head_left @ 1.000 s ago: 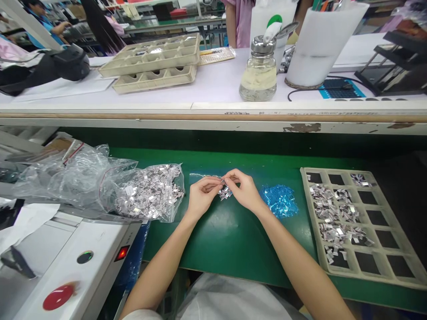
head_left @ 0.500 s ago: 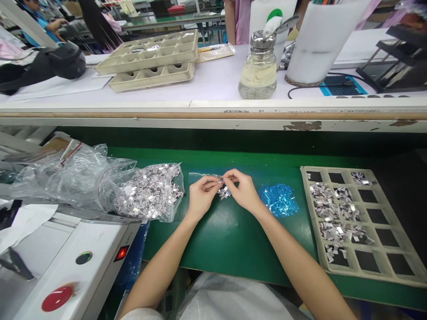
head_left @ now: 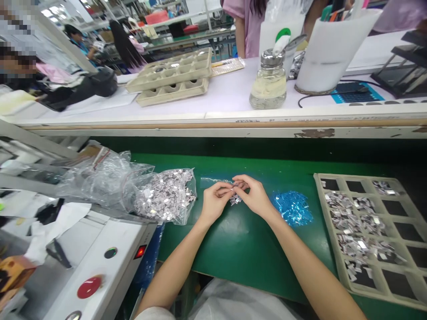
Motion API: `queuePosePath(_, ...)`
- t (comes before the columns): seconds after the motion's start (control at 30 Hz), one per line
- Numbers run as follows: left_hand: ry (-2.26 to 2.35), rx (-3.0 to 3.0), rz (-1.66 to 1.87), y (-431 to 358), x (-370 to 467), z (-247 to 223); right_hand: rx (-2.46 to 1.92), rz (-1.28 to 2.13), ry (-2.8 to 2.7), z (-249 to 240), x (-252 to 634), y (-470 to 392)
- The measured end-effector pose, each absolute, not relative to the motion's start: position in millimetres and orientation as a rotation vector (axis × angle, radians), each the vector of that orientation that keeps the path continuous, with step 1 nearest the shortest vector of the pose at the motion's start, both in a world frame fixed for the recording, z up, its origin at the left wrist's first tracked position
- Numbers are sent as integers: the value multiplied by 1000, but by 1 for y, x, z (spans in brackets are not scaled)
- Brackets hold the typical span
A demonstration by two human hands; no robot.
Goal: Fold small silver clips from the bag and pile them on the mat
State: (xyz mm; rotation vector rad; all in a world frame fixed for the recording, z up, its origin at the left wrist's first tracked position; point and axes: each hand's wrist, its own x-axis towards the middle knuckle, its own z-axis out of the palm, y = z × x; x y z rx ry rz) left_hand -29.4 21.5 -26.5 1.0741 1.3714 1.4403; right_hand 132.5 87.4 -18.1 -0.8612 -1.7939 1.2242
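My left hand (head_left: 216, 202) and my right hand (head_left: 252, 195) meet fingertip to fingertip above the green mat (head_left: 230, 249). Both are closed in a pinch, and a tiny silvery piece seems to sit between them; its kind is too small to make out. Just under my fingers lies a small heap of silvery metal pieces (head_left: 235, 200). To the right of my right hand is a pile of blue film bits (head_left: 292, 208). Left of my left hand, a clear plastic bag (head_left: 167, 195) lies full of similar small silvery pieces.
On the right lies a compartment tray (head_left: 376, 283), several sections holding silvery pieces. A white machine (head_left: 116, 275) with a red button stands at left. The shelf (head_left: 230, 93) ahead bears stacked trays (head_left: 173, 91), a glass jar (head_left: 268, 84) and a white cup (head_left: 328, 53). People are beyond.
The camera view has swung left and up, so everything appears shifted right and lower. Both hands stay together over the small heap, with slight finger movement.
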Motion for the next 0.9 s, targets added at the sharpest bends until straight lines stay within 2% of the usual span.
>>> queuePosePath(0.23, 1393, 1112, 1380, 23, -31, -24, -820, 1158, -2015, -15, 137, 90)
queuePosePath(0.37, 1434, 1331, 1284, 20, -41, -11, -862, 1135, -2078, -13, 141, 90)
queuePosePath(0.53, 1981, 1639, 1249, 13, -83, 13, -956, 1081, -2203, -18, 145, 94)
queuePosePath(0.63, 2420, 1644, 866, 8, -111, 17, -967, 1093, -2320, -21, 146, 94)
queuePosePath(0.7, 2540, 1622, 599, 6, -123, 15, -967, 1067, -2355, -23, 146, 94)
queuePosePath(0.9, 2491, 1639, 396, 7, -133, 3, -957, 803, -2339, -30, 148, 102)
